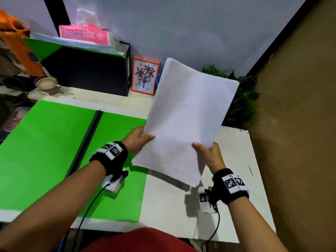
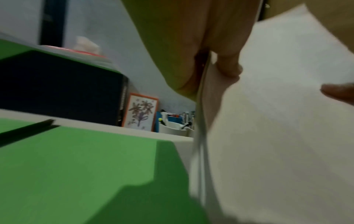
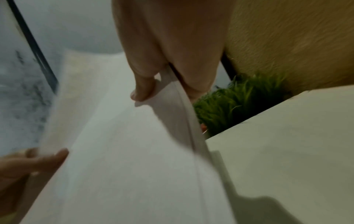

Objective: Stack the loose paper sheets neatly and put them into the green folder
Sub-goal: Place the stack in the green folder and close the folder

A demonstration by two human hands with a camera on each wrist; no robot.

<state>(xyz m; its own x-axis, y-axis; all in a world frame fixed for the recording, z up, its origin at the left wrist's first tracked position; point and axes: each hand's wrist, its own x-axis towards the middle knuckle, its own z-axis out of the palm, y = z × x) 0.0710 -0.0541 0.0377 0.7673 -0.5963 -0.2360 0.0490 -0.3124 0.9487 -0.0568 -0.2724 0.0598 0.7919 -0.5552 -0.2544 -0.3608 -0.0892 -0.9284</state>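
Grey wall (image 1: pixel 181 24) (brown one right (image 1: pixel 300 106)) — white desk (image 1: pixel 234 151).

White table (image 1: pixel 181 211), open green folder (image 1: pixel 45 151) flat on it, framed flower drawing (image 1: pixel 144 76), possibly a cup (image 1: pixel 47 83)

The person has bare arms. Each wrist wears a thick black band (image 1: pixel 112 157) with white squares on it. The squares have black blocky patterns, like little puzzles. Under the left wrist hangs a small white box (image 1: pixel 113 184), and a thin black cable (image 1: pixel 87 211) runs back from it. The right wrist band (image 1: pixel 231 186) has a white box (image 1: pixel 206 200) and a black cable (image 1: pixel 216 228) too. At 6 o'clock is red clothing (image 1: pixel 138 240).
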